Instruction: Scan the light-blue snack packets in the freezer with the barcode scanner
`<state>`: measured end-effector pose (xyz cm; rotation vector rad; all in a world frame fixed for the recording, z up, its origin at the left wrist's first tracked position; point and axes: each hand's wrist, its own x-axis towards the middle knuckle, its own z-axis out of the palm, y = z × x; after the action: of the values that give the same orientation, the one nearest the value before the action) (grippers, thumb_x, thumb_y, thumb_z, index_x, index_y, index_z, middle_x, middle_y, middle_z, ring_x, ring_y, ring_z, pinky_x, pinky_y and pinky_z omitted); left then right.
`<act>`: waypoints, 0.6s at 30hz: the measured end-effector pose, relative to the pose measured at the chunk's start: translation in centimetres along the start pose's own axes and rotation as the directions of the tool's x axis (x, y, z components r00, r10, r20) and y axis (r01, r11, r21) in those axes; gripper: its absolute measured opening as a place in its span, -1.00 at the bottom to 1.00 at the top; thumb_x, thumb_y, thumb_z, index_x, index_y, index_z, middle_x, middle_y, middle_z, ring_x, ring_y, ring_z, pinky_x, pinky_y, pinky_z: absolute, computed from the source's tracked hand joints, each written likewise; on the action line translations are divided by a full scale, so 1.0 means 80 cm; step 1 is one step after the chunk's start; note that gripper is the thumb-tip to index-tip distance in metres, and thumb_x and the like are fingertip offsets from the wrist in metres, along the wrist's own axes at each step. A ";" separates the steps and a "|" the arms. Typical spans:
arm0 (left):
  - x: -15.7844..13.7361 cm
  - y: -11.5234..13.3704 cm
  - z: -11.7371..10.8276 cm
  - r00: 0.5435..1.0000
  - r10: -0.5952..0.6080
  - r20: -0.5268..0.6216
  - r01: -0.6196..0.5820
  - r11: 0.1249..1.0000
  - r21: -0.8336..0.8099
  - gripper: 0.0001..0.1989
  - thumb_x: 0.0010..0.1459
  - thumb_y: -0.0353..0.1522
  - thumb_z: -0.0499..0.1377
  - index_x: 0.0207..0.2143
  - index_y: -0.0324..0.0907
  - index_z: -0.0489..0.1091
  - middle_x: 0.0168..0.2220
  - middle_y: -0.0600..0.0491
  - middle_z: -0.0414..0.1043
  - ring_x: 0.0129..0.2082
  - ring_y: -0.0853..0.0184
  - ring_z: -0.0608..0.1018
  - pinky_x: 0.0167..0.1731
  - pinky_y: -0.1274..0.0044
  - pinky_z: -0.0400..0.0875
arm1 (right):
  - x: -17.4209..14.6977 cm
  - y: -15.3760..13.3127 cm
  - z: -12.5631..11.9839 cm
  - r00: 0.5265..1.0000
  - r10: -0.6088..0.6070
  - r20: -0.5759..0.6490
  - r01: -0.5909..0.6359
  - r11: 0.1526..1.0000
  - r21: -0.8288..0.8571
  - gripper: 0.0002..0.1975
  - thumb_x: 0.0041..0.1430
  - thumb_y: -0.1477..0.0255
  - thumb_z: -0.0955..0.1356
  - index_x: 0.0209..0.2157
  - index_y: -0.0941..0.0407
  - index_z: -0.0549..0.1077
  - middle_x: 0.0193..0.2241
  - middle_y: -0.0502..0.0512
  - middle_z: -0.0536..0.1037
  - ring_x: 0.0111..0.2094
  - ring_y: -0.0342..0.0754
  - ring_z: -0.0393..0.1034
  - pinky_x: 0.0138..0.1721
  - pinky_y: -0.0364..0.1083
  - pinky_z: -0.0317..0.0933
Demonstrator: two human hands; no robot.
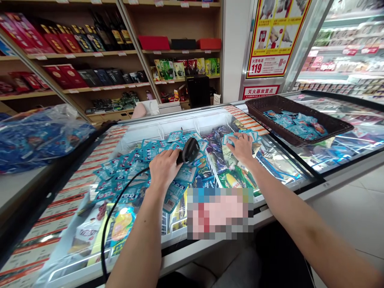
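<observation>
My left hand is wrapped round the handle of a black barcode scanner. The scanner's head points away, over a heap of small blue packets in the chest freezer. A black cable runs from its handle down past my left forearm. My right hand rests on a few blue packets farther right, its fingers spread over them. Under and beside it lie larger frozen bags, some green, some purple. A blurred patch hides part of the freezer's front edge.
On the freezer's right side stands a brown basket with more blue packets. A white wire divider splits the freezer. At left lies a clear plastic bag of blue packs. Stocked shelves line the back.
</observation>
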<state>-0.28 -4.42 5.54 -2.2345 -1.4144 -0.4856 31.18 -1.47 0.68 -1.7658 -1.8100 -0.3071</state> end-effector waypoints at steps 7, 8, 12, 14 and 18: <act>-0.005 -0.020 -0.005 0.983 -0.171 -0.068 0.174 0.984 0.038 -0.71 0.16 -0.24 0.06 -0.10 -0.13 0.39 -0.23 -0.07 0.51 -0.18 0.14 0.51 -0.30 0.42 0.28 | 0.011 -0.047 0.013 0.953 -0.271 0.137 0.234 0.943 0.236 -0.52 0.31 0.23 0.15 0.17 0.12 0.32 0.16 0.21 0.33 0.16 0.11 0.15 0.17 0.10 0.00; -0.006 -0.021 -0.005 0.979 -0.187 -0.076 0.191 0.981 0.043 -0.71 0.16 -0.23 0.06 -0.12 -0.14 0.39 -0.24 -0.06 0.51 -0.19 0.14 0.51 -0.30 0.42 0.28 | 0.014 -0.055 0.017 0.935 -0.318 0.158 0.268 0.924 0.274 -0.48 0.32 0.22 0.14 0.20 0.16 0.26 0.20 0.23 0.28 0.19 0.09 0.13 0.19 0.08 0.01; -0.007 -0.024 -0.003 0.973 -0.212 -0.089 0.217 0.975 0.051 -0.71 0.17 -0.21 0.05 -0.13 -0.13 0.39 -0.25 -0.03 0.51 -0.19 0.16 0.51 -0.30 0.43 0.27 | 0.031 -0.080 0.038 0.861 -0.452 0.234 0.369 0.870 0.326 -0.39 0.31 0.14 0.13 0.31 0.11 0.06 0.32 0.15 0.05 0.25 0.11 0.06 0.20 0.10 0.02; -0.007 -0.024 -0.004 0.972 -0.218 -0.086 0.222 0.974 0.041 -0.71 0.17 -0.22 0.06 -0.12 -0.13 0.39 -0.23 -0.03 0.51 -0.17 0.15 0.51 -0.29 0.43 0.26 | 0.038 -0.086 0.048 0.841 -0.479 0.251 0.393 0.861 0.323 -0.38 0.30 0.11 0.14 0.31 0.03 0.03 0.34 0.07 0.00 0.24 0.14 0.07 0.19 0.13 0.04; -0.006 -0.024 -0.006 0.968 -0.244 -0.064 0.246 0.969 0.021 -0.70 0.16 -0.20 0.08 -0.12 -0.15 0.39 -0.23 -0.06 0.51 -0.17 0.14 0.51 -0.30 0.43 0.25 | 0.041 -0.089 0.056 0.826 -0.508 0.246 0.424 0.846 0.325 -0.46 0.30 0.12 0.16 0.25 -0.02 0.18 0.28 0.03 0.17 0.22 0.16 0.09 0.18 0.17 0.03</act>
<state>-2.29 -4.32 6.03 -2.0142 -1.6637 -0.6047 23.38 3.04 0.56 -1.2185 -2.3991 0.0409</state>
